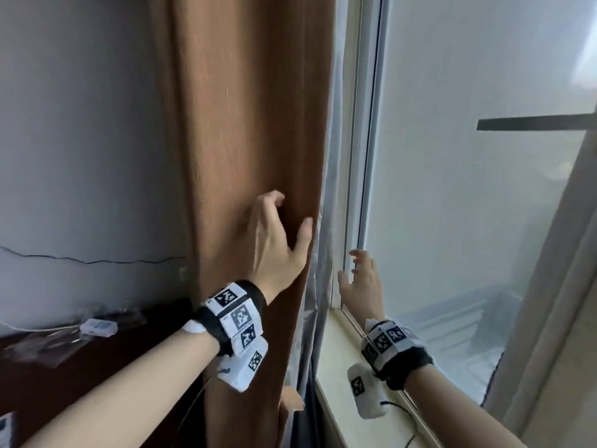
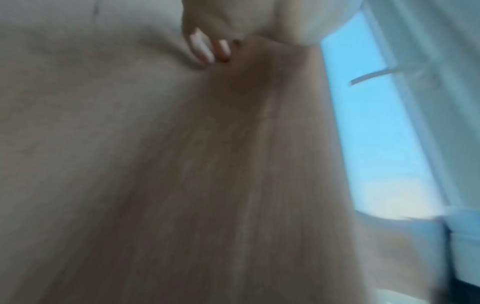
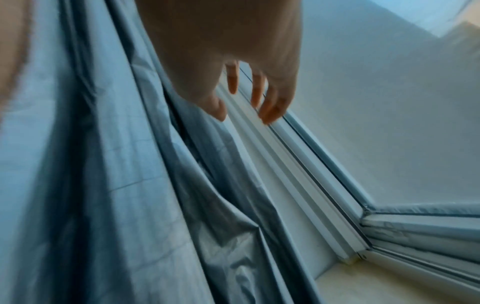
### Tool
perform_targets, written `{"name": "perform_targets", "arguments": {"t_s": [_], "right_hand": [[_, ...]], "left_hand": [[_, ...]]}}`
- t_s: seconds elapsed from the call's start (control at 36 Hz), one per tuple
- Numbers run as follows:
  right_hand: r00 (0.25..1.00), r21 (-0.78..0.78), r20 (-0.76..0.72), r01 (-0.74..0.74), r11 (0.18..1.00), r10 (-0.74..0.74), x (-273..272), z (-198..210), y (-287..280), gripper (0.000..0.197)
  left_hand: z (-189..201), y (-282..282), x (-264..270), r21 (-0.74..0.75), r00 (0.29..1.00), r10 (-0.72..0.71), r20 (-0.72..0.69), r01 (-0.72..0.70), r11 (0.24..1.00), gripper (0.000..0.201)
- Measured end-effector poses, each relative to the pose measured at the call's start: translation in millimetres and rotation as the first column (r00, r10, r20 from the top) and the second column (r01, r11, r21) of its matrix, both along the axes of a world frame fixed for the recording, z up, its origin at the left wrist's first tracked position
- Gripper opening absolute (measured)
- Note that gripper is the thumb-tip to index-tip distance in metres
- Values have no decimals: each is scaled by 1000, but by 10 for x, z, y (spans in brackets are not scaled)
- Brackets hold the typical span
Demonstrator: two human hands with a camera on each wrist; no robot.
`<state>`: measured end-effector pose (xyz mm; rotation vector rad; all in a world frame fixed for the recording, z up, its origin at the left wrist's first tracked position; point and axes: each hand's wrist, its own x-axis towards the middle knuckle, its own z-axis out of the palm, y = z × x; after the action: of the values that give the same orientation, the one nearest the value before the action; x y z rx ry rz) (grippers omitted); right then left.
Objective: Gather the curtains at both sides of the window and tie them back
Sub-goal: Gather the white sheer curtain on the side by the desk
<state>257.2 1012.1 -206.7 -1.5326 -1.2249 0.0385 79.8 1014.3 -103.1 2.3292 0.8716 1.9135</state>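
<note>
The brown curtain (image 1: 252,124) hangs gathered at the window's left side, with its grey lining (image 1: 326,221) showing along the right edge. My left hand (image 1: 289,215) lies on the curtain's front with fingers bent and thumb spread toward the edge. In the blurred left wrist view its fingertips (image 2: 205,49) press a dent into the curtain (image 2: 207,164). My right hand (image 1: 355,273) hovers lower, between the lining and the window frame (image 1: 361,189), fingers relaxed and empty. The right wrist view shows the right hand (image 3: 244,111) just beside the lining (image 3: 130,164), over the frame (image 3: 285,164).
A pale windowsill (image 1: 336,367) runs below the frosted pane (image 1: 468,205). A second light curtain (image 1: 562,302) hangs at the right. A dark desk (image 1: 97,376) with a white device (image 1: 98,328) stands left of the brown curtain, against the grey wall (image 1: 80,140).
</note>
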Motion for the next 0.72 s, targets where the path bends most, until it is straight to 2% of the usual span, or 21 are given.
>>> {"name": "perform_targets", "arguments": {"t_s": [0.06,0.11,0.17,0.22,0.31,0.36,0.42,0.47,0.5,0.53,0.56,0.61,0.64,0.67,0.72], "right_hand": [[997,-100,-65,-56,993,50,54,15,64,52],[979,-229,-147,-175,958,144,28,62,83,56],[942,-318,-196,-322,892,271,-80,118,58,53],[901,-345,-201,-433,833,384,-221,193,8,48],[811,-342,-260,-585,735,524,-431,236,-11,41],[758,-356,-322,-652,669,567,-518,223,33,39],[721,-387,-347,-692,609,599,-586,239,76,41],[704,-410,-360,-709,574,612,-629,296,110,41],[709,-405,-355,-704,584,609,-629,326,136,39],[726,-363,-332,-688,628,603,-621,335,181,37],[785,-304,-281,-618,725,552,-601,333,257,36],[930,-158,-210,-336,929,300,-540,310,420,31],[964,-96,-204,-192,977,170,-491,287,496,28],[975,-89,-202,-115,989,95,-456,264,563,31],[977,-178,-182,-148,973,115,-428,218,718,51]], "left_hand": [[30,-187,119,5,998,57,-38,-56,998,71],[16,-286,183,-15,964,199,-179,-205,979,89],[-26,-312,185,-22,908,283,-311,-304,952,95],[-55,-296,125,-48,889,267,-372,-306,951,98],[-55,-302,-62,-83,893,244,-379,-295,952,98],[-66,-273,-191,-120,903,243,-354,-301,946,95],[-81,-210,-291,-125,907,284,-310,-335,934,84],[-90,-146,-369,-107,893,339,-296,-384,917,66],[-89,-115,-400,-110,886,353,-302,-400,910,62],[-89,-95,-429,-122,879,357,-316,-410,904,61],[-88,-83,-457,-134,874,359,-329,-419,898,62],[-95,-68,-508,-146,864,364,-349,-434,889,64],[-103,-67,-532,-148,861,364,-355,-437,887,65],[-118,-70,-557,-148,861,361,-359,-434,889,67],[-164,-69,-594,-160,865,339,-370,-419,894,70]]}}
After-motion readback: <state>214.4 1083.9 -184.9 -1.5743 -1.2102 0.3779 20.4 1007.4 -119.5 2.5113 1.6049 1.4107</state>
